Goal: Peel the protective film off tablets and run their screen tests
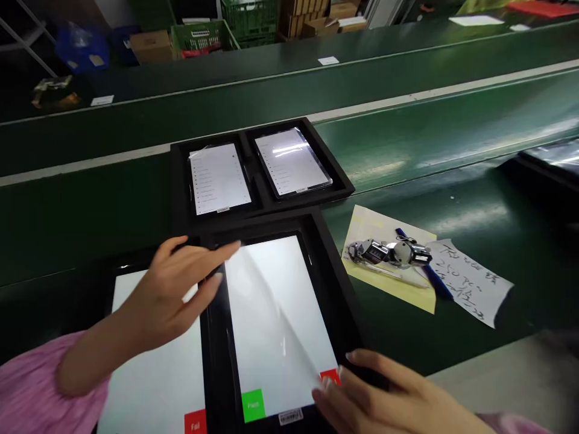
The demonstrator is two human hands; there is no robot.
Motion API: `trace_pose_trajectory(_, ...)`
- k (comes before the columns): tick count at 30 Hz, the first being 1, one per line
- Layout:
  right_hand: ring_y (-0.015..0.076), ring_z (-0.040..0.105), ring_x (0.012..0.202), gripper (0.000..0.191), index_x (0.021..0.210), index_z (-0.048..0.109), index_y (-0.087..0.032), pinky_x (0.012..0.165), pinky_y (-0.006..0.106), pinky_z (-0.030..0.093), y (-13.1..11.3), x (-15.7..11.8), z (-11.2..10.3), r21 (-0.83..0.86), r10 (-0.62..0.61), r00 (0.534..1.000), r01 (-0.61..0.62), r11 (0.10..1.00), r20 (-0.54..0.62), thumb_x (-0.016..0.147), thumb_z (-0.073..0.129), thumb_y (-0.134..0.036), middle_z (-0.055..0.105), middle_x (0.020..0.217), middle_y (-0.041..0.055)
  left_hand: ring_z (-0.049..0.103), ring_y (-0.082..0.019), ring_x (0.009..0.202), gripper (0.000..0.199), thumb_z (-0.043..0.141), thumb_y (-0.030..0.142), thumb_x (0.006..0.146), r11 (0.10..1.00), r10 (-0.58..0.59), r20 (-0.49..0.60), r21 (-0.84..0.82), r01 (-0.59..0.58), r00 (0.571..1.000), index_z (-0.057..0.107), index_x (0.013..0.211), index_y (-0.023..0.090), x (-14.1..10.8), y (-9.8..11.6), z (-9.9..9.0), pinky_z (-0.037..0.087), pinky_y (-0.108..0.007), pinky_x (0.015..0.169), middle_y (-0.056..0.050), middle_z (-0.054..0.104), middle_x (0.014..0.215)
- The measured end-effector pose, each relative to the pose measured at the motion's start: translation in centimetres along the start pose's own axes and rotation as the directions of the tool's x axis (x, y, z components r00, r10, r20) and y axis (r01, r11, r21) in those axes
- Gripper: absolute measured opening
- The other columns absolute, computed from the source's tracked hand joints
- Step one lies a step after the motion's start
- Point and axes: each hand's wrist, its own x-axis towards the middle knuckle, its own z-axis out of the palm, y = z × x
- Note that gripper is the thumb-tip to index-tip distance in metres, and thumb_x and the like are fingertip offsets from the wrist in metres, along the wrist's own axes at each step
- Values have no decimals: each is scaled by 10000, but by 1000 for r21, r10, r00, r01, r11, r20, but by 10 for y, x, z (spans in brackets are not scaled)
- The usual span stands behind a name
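Observation:
A lit tablet (275, 319) with a white screen, a green Pass box and a red box sits in a black tray (337, 289). Clear film over its screen shows a long diagonal ridge between my two hands. My left hand (176, 295) is over the tablet's upper left, its index fingertip at the screen's top corner and its thumb apart. At the lower right corner, my right hand (375, 398) has its fingertips together at the end of the ridge, seemingly on the film's edge. Under my left forearm lies another white-screened tablet (154, 361) with a red Fail box.
Behind, a second black tray (248, 144) bears two tablets showing lists. To the right, small metal parts (389, 252) and a blue pen (438, 282) lie on yellow paper (384, 283), beside a handwritten note (470, 283). Green crates (203, 36) and cartons stand beyond the green bench.

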Motion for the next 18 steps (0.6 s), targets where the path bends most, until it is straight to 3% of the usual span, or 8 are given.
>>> trace_pose_trajectory(3,170,589,775,332,1044,775,-164,822,399,497,28,28,2,48,6,998,-2,999,-64,1110,452,-121,716,827,17,716,-198,1156,597,422,135,1096,992,70,70,103,-77,995,293,1672,215,12,-2,14,377,-527,1248,-65,757,1268)
trace_pose_trajectory(5,190,552,775,217,982,787,-207,735,378,453,58,54,11,105,57,992,-46,993,-108,1070,590,-183,691,845,39,687,-219,1224,524,431,149,1101,988,60,32,143,-64,998,374,1621,174,6,-3,8,392,-505,1234,-108,715,1370)
trace_pose_trajectory(8,205,601,845,128,892,757,-223,758,352,454,102,92,26,191,266,946,-231,954,-185,999,687,-217,714,912,54,668,-263,1116,297,492,198,1085,971,-25,-80,236,43,996,613,1351,149,-25,7,-16,476,-472,1046,-121,709,1198)
trace_pose_trajectory(11,189,618,752,105,887,670,-215,712,330,429,128,115,36,245,484,830,-427,871,-276,982,630,-197,698,801,15,621,-237,931,227,528,170,1043,947,-31,-38,318,42,999,703,1185,194,-69,35,-29,424,-443,915,-68,668,1019)
trace_pose_trajectory(13,185,598,669,73,941,621,-221,663,325,394,134,120,40,251,531,791,-471,846,-303,998,579,-211,676,739,-4,618,-220,918,287,538,151,1016,946,-26,47,324,10,999,723,1226,215,-94,60,-22,386,-450,950,-49,681,1024)
trace_pose_trajectory(15,197,603,650,42,989,584,-233,659,330,382,134,119,43,234,547,783,-495,837,-298,1014,551,-238,680,724,-8,631,-210,940,338,543,161,1011,944,-57,88,330,25,994,722,1290,223,-108,83,-6,352,-464,1007,-41,703,1054)
trace_pose_trajectory(18,241,657,731,39,1024,541,-243,690,346,401,133,116,46,198,542,797,-504,840,-267,1035,514,-269,714,769,16,630,-208,948,351,499,163,1035,943,-133,13,309,123,991,728,1299,188,-110,107,20,327,-470,1033,-54,715,1068)
